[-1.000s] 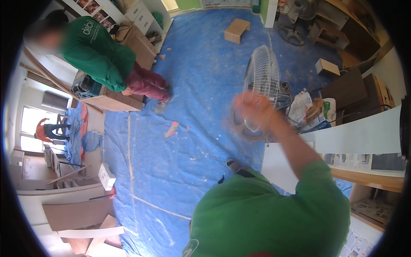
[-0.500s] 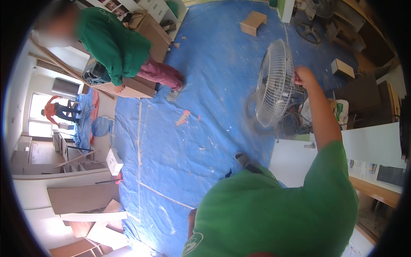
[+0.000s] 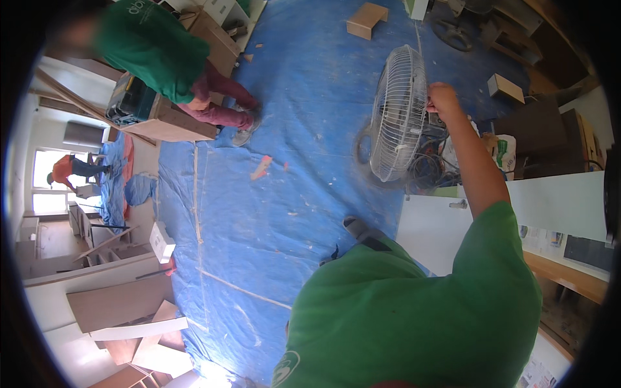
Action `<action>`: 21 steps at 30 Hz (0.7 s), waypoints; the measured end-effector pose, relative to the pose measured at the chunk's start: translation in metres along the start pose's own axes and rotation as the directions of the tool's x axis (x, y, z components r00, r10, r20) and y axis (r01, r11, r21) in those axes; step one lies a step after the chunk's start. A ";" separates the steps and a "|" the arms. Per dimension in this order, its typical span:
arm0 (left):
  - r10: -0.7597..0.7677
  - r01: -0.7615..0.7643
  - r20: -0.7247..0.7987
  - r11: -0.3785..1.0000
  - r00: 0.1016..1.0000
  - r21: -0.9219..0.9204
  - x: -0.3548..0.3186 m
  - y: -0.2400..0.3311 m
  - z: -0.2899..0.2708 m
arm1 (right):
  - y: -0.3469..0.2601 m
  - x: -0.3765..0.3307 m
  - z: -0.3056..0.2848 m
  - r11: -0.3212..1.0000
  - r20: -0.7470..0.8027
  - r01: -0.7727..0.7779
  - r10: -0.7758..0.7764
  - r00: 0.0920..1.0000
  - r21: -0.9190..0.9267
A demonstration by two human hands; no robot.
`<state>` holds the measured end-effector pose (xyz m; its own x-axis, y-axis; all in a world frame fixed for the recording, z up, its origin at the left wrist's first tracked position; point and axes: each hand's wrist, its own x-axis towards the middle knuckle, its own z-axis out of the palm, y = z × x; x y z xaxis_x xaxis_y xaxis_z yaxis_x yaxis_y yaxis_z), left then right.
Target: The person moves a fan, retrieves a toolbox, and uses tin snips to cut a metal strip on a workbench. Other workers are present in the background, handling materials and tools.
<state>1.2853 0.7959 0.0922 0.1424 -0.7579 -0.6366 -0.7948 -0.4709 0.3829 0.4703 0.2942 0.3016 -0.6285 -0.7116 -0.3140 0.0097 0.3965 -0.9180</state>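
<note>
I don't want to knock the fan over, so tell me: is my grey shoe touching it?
Apart. The head view shows it: bare blue sheet lies between your grey shoe and the fan.

- Daylight from window [image 3: 50, 204], far left; panes blown out white.
- Glare patch on blue sheet [image 3: 291, 181], bottom left.
- Upper right dim, shadowy.
- Fisheye: black rim, straight edges bend.
- Co-worker's head [image 3: 72, 29] blurred out.

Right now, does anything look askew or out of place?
Yes: at lower left, loose boards lie heaped at odd angles instead of stacked, and a pinkish scrap lies on the wrinkled blue sheet. The fan at the right hand shows no clear damage.
</note>
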 end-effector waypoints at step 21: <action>-0.065 0.066 0.016 0.996 0.998 -0.060 0.028 -0.018 -0.014 | -0.004 -0.117 -0.011 0.997 0.059 0.015 -0.020 0.998 0.081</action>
<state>1.3121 0.7771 0.0766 0.1841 -0.7183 -0.6709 -0.7470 -0.5459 0.3794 0.5348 0.3823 0.3445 -0.5819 -0.7522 -0.3093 0.0631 0.3374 -0.9392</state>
